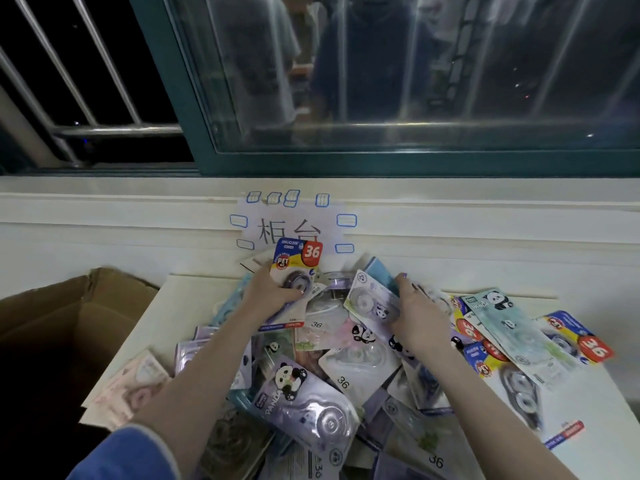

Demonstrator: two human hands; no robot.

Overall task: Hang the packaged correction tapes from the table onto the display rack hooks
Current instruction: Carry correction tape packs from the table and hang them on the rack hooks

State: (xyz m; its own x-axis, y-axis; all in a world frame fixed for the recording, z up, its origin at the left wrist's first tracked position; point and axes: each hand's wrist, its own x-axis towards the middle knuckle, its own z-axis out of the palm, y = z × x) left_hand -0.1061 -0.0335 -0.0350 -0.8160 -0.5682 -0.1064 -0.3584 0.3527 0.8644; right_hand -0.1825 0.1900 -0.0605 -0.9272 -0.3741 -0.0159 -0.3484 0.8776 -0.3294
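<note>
Packs lie loose near you — your left hand grips one pack, right hand grips another; neighbours may slide off the tabletop.

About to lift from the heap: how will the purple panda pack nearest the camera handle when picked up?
The purple panda pack is a flat card under a glossy blister, so probably light, fairly stiff and somewhat slippery. It overlaps other packs in the pile, so lifting it may shift its neighbours.

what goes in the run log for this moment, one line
left hand: grips blue-yellow packet | right hand: grips panda packet | pile on table | rack: not in view
</note>
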